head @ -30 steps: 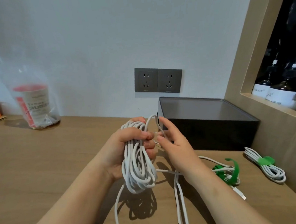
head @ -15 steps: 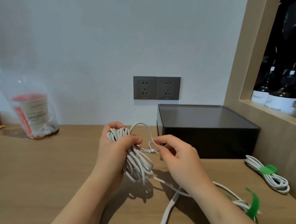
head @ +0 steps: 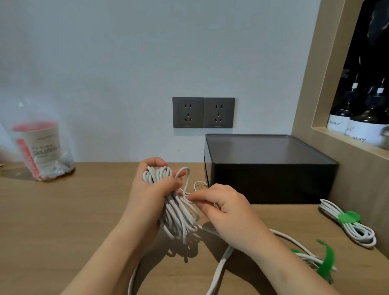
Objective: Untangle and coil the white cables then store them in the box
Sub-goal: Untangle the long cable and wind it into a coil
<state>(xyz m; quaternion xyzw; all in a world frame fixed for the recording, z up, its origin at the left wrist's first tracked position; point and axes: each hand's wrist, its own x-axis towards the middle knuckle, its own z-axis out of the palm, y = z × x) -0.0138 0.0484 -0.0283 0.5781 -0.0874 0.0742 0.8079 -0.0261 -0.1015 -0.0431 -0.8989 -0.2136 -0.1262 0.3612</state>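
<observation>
1. The left hand [head: 151, 196] is raised above the tabletop [head: 56, 226] and grips a bundle of white cable [head: 177, 215]. Its fingers [head: 168, 183] are curled round the top of the loops, and the rest of the loops hang below the palm.
2. The right hand [head: 225, 209] is just beside the bundle. Its fingers [head: 199, 196] are narrow and pinch a thin strand at the bundle's right edge.
3. Two loose strands [head: 132, 287] trail from the bundle across the tabletop toward the near edge, one passing under the right wrist.
4. The dark box [head: 272, 181] stands on the tabletop against the wall, right of the hands. None of the cable touches it, and whether its top is open cannot be told.
5. A coiled cable [head: 348, 226] bound with a green tie [head: 349, 217] lies on the tabletop right of the box's front corner.
6. Another white cable with a green strap [head: 327, 260] lies beside the right forearm.
7. Two grey wall sockets [head: 203, 112] sit above the box. A clear bag holding a paper cup [head: 39, 149] stands far left, and dark bottles [head: 366, 121] stand in a niche on the right.
</observation>
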